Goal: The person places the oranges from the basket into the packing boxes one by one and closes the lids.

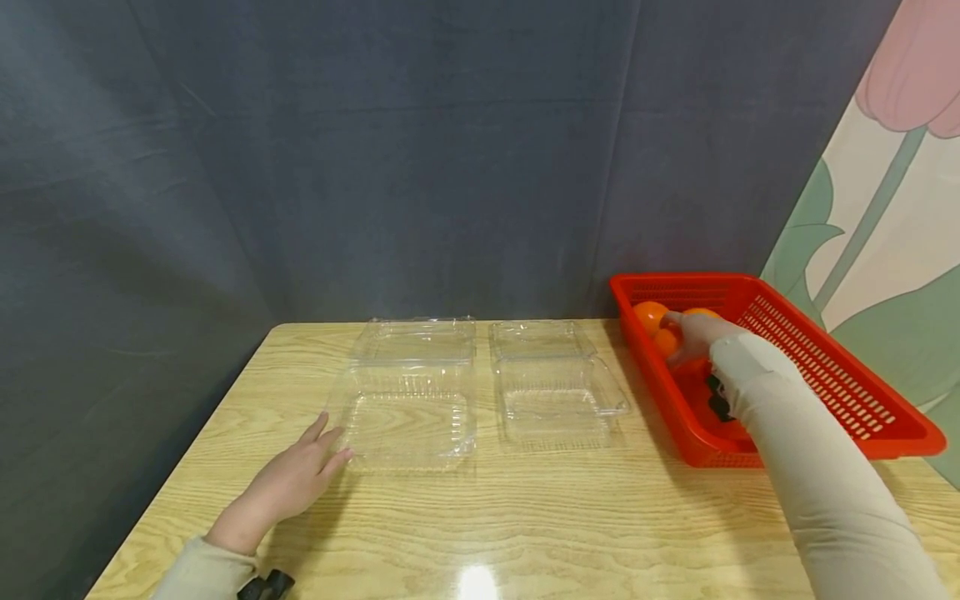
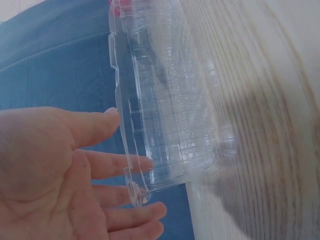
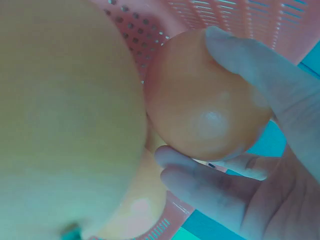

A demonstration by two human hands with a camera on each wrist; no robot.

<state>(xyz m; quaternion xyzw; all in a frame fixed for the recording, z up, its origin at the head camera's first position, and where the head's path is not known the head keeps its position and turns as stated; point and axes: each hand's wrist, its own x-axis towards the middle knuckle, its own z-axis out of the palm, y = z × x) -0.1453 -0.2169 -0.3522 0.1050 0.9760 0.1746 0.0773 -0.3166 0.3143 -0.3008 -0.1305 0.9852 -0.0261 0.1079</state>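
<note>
My right hand [image 1: 697,335] reaches into the red plastic basket [image 1: 817,333], thumb on one side and fingers on the other of an orange [image 3: 205,100]. More oranges lie around it; one [image 3: 65,115] looms large and close in the right wrist view, and another [image 1: 650,315] shows near the basket's left wall. On the table's left, my left hand [image 1: 292,477] has its fingers spread at the near-left corner of a clear plastic clamshell box [image 1: 412,461]. The thumb and fingertips are right at the box's rim [image 2: 121,127], not curled round it. This box stands with its lid folded back.
A second, smaller clear clamshell box [image 1: 555,433] stands open beside the first, between it and the basket. A dark curtain [image 1: 450,167] hangs behind the wooden table [image 1: 540,525]. A flower-painted wall [image 1: 885,250] borders the right side.
</note>
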